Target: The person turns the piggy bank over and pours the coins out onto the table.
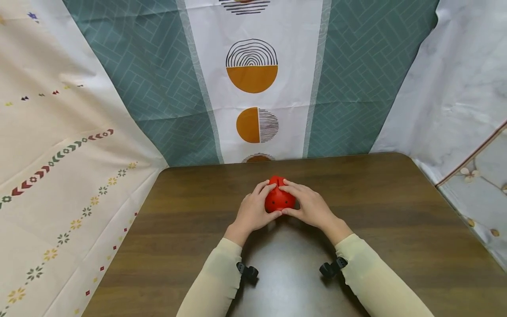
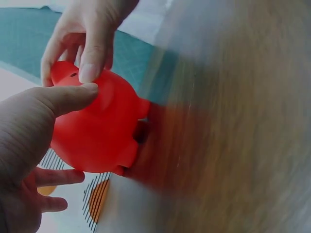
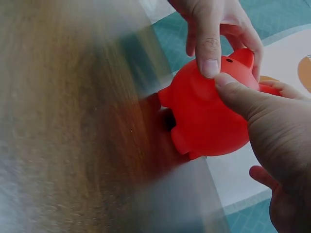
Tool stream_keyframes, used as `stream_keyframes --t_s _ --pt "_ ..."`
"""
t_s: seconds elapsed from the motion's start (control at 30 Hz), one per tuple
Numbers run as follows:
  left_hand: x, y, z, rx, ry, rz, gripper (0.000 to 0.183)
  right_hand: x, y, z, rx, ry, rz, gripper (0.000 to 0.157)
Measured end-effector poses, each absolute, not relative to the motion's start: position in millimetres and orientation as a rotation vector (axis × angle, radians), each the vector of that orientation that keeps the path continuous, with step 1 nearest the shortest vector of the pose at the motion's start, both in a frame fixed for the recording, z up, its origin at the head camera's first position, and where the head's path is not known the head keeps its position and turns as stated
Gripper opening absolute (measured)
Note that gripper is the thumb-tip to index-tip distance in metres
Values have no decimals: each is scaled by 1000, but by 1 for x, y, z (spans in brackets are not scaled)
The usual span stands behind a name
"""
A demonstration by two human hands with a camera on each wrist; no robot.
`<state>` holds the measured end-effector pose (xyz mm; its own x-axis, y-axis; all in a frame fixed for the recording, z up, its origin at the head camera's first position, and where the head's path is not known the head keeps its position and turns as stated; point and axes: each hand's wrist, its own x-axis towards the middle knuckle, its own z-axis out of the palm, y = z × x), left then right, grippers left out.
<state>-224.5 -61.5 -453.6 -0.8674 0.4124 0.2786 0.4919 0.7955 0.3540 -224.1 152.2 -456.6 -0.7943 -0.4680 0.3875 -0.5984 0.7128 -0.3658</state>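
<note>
A round red piggy bank (image 1: 279,201) with small black eyes and a slot along its top stands at the far middle of the table, its face toward me. My left hand (image 1: 253,210) grips it from the left, and my right hand (image 1: 311,208) grips it from the right. Both thumbs meet over the snout, while the other fingers curl around the upper sides. In the left wrist view the short feet of the piggy bank (image 2: 104,128) are right at the tabletop. The right wrist view shows the right thumb (image 3: 238,92) pressed on its front.
The brown wooden table (image 1: 190,246) has a shiny light patch between the forearms. Behind it hangs a green and white patterned cloth (image 1: 257,123). Cream cloth (image 1: 59,176) borders the left side, pale marbled cloth (image 1: 467,110) the right. Each sleeve carries a small black wrist camera (image 1: 249,273).
</note>
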Motion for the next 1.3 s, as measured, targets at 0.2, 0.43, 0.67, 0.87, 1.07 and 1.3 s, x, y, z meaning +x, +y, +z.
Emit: stream_keyframes --t_s 0.2,0.43,0.67,0.87,1.07,1.3 --pt "-211 -63 -457 -672 -2814 -676 82 -214 150 -460 862 -2645 700 72" --pt "-204 -62 -458 -666 -2808 -676 81 -205 151 -461 866 -2613 703 71" --pt "-204 -58 -455 -686 -2801 -690 81 -204 156 -463 847 -2598 714 72" --pt "-207 -57 -453 -714 -2786 -687 81 -207 156 -459 843 -2596 715 72" --pt "-210 -57 -452 -734 -2785 -706 81 -207 157 -456 840 -2614 743 72" --pt "-209 -60 -455 -734 -2791 -742 82 -206 156 -456 870 -2627 760 75"
